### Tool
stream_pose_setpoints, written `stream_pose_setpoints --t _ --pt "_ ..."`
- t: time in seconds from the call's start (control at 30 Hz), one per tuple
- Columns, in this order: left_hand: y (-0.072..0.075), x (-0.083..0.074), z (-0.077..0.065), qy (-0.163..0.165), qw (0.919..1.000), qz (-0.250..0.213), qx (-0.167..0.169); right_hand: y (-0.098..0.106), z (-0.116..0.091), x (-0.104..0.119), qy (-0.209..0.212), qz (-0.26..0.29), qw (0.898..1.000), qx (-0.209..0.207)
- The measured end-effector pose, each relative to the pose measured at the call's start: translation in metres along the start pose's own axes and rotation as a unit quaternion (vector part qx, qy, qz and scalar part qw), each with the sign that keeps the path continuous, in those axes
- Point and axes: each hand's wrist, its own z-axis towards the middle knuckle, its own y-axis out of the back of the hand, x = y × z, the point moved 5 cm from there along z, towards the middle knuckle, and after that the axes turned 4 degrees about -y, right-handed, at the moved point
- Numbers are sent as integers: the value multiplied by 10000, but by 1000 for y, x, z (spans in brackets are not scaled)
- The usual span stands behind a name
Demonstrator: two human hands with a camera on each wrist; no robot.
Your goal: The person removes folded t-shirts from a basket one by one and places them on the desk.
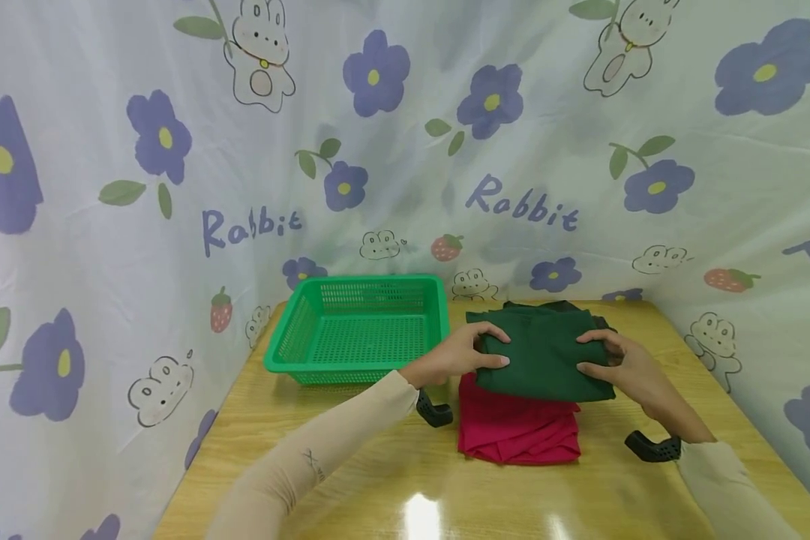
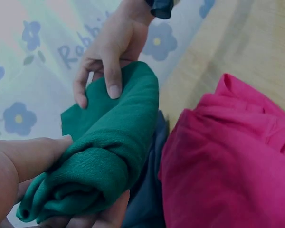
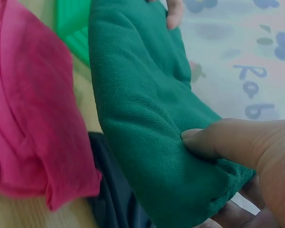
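Note:
Both hands hold a folded dark green cloth (image 1: 540, 360) up above the table. My left hand (image 1: 462, 352) grips its left edge and my right hand (image 1: 631, 367) grips its right edge. In the left wrist view, the green cloth (image 2: 104, 147) shows rolled layers at the near end, thumb on top and fingers beneath. In the right wrist view, the right thumb (image 3: 228, 142) presses on the cloth's upper face. A crumpled pink-red cloth (image 1: 520, 431) lies below and nearer. Behind and beneath the green one lies a dark cloth (image 3: 116, 199), mostly hidden in the head view.
A green plastic basket (image 1: 358, 373) with perforated walls stands to the left, with nothing inside it. The wooden table (image 1: 351, 457) meets a hanging fabric backdrop (image 1: 405, 150) printed with flowers and rabbits at its back and sides.

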Motion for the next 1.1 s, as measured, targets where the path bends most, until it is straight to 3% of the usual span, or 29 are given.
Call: stream_pose_setpoints --t 0.7,1.1 --pt "-55 5 24 -163 9969 768 -99 24 -26 -45 -492 -70 9988 19" --pt "-90 5 36 -277 9948 965 190 41 -45 -69 -815 -298 9961 -150"
